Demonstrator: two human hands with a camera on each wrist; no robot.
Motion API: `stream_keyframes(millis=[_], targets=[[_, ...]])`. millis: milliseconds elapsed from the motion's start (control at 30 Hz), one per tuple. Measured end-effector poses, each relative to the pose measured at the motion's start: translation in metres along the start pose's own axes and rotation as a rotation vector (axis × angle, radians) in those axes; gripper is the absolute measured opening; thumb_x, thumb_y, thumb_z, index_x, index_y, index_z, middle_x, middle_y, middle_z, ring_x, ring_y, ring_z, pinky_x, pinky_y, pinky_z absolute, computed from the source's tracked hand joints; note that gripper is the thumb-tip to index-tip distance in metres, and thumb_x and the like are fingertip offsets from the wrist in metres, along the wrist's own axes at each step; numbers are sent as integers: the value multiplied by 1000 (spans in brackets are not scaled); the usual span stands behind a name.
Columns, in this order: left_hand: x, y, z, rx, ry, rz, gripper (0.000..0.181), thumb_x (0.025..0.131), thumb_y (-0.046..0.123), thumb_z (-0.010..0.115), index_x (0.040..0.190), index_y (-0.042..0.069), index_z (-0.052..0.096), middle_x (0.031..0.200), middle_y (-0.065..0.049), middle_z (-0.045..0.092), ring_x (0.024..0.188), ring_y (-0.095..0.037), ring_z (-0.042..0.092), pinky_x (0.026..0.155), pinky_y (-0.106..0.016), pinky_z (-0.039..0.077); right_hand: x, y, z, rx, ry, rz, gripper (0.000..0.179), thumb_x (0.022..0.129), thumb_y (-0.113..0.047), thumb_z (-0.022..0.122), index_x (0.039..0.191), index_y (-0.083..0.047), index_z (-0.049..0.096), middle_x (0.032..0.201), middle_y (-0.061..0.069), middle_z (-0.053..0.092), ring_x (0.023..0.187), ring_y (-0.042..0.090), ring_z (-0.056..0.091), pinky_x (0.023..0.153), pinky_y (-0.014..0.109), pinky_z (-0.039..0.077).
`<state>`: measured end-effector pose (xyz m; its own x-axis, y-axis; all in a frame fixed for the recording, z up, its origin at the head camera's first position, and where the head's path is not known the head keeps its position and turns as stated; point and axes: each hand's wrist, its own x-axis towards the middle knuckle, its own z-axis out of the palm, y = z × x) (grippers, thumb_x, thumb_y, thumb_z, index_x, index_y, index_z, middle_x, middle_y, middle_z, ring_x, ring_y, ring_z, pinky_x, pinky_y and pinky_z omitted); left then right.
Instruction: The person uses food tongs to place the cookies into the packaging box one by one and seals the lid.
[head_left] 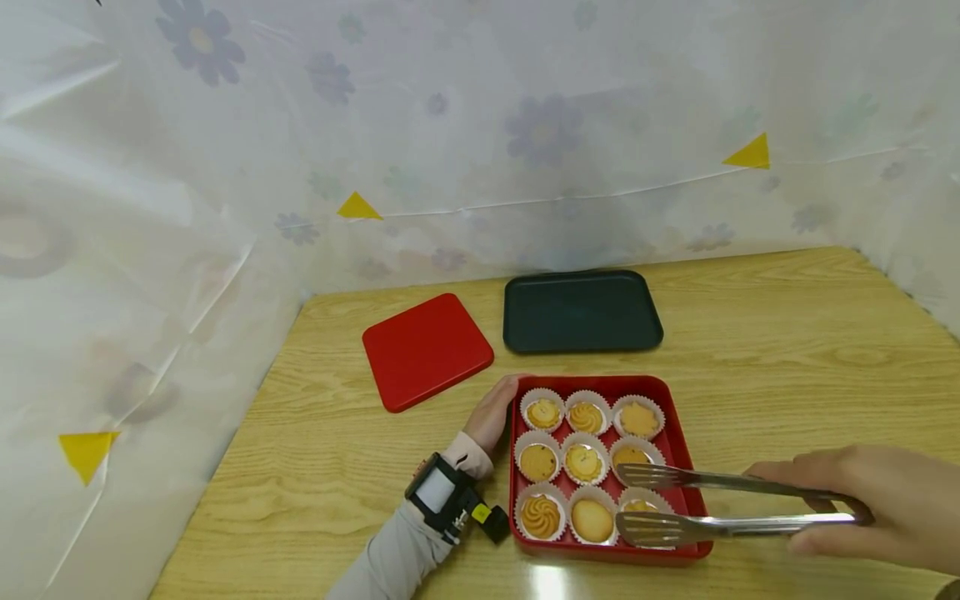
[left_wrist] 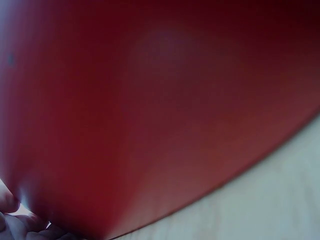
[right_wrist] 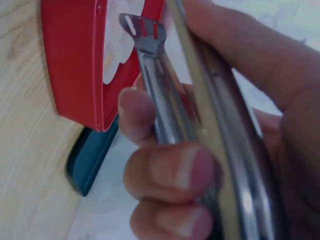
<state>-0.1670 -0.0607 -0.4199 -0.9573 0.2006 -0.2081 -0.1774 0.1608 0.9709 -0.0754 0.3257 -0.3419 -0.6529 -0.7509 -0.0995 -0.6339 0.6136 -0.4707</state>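
Note:
A red box (head_left: 684, 467) holds cookies in white paper cups, set out in rows. My left hand (head_left: 491, 415) rests against the box's left wall near its far corner. In the left wrist view the red wall fills most of the picture, and only part of the fingers (left_wrist: 22, 227) shows at the lower left. My right hand (head_left: 870, 500) grips metal tongs (head_left: 765, 523) by their bend. The slotted tong ends stand apart over the right-hand column, overlapping a round cookie (head_left: 632, 455) and the nearest cookie (head_left: 639, 506) there. Nothing shows clasped between them.
A red lid (head_left: 427, 350) lies at an angle on the wooden table (head_left: 787, 350), left of and beyond the box. Behind the box lies a dark green tray (head_left: 581, 312). Flower-patterned sheeting (head_left: 540, 167) walls the table's back and sides.

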Motion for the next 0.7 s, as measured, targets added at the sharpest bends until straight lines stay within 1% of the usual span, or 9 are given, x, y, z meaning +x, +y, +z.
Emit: stream_keyframes(millis=[100,167,233,267,367,467,567,633,700], targets=[[1,0,0,-6,-5,10,46,105,36,35,141,10,48,141,-10,49,129,-26,41,114,-50,23,-1,12,-2,124,56,-67,50,88,-10,69,134,0,54,94,-24,55,58,-11,36,44,14,35],[1,0,0,-10,-14,26,45,105,34,34,139,10,50,138,-11,51,127,-26,43,113,-49,25,-3,21,-2,151,122,-60,55,87,-4,68,139,-8,51,97,-22,58,58,-10,39,45,15,36],[1,1,-1,-14,-24,40,44,106,33,34,137,9,51,135,-12,53,125,-25,45,112,-49,26,-3,27,-3,160,183,30,61,89,-4,67,144,-20,45,86,-21,59,55,-6,42,44,17,37],[2,1,-1,-17,-28,46,43,106,33,34,137,9,51,134,-12,53,124,-25,45,112,-49,27,-3,28,-4,159,211,101,62,90,-6,66,146,-19,42,82,-17,60,54,-4,44,44,18,37],[2,1,-1,-23,-35,58,42,106,31,33,136,8,52,133,-13,54,123,-25,46,111,-48,28,2,30,-11,123,248,347,62,95,-17,61,150,-8,34,67,-8,53,49,4,42,43,24,37],[2,1,-1,-17,-30,57,42,106,31,33,136,7,52,133,-13,54,124,-26,45,112,-48,27,9,38,-14,33,277,496,67,97,-29,60,142,14,35,69,-2,55,50,7,43,45,26,36],[2,1,-1,-3,-16,54,44,106,31,34,137,7,51,136,-13,52,127,-26,43,113,-49,25,14,52,-12,-89,327,557,72,95,-38,61,138,16,40,62,0,52,44,8,36,44,27,32],[1,1,0,-1,-13,52,43,106,31,34,137,7,51,136,-13,53,126,-26,44,113,-49,25,17,62,-9,-144,353,581,74,93,-42,62,133,18,43,66,17,58,45,13,41,46,31,37],[1,1,0,-3,-14,47,43,105,31,34,137,8,52,134,-13,53,125,-26,44,112,-49,25,19,72,-6,-191,386,586,75,92,-44,63,128,20,48,78,30,58,48,18,46,49,35,42]])
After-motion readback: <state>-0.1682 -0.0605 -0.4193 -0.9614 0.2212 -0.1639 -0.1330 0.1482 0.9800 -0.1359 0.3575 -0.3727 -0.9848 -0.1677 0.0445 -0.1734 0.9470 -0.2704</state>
